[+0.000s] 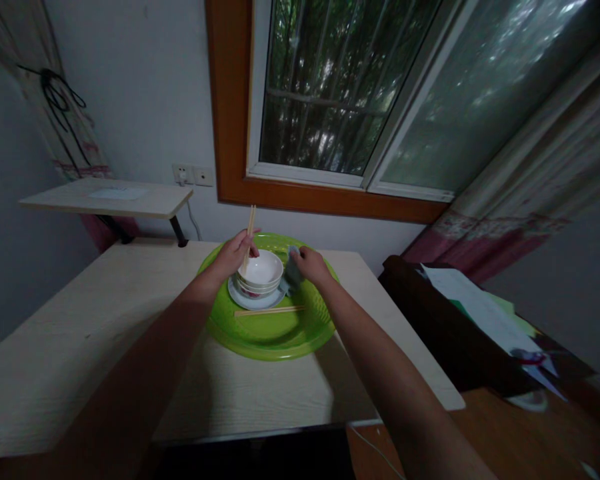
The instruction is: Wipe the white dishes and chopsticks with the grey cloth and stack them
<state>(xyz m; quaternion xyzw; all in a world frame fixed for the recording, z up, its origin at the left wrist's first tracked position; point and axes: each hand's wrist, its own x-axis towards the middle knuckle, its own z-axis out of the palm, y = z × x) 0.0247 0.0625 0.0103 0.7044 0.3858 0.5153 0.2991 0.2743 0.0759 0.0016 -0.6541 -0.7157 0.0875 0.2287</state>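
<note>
My left hand [237, 253] is closed around a pair of chopsticks [251, 223], held upright at the left rim of the top bowl. Stacked white bowls [263, 268] stand on a pale plate [257, 303] inside a large green basin [267, 347]. To the right of the bowls, my right hand [310, 263] grips a grey-green cloth [293, 273], which hangs down beside the stack. More chopsticks [270, 311] lie flat in the basin, in front of the plate.
The basin rests on a light wooden table [260, 393]. A small raised shelf [110, 197] stands at the table's back left, below wall sockets [193, 175]. A window [350, 100] is behind. Papers [473, 303] lie on dark furniture to the right.
</note>
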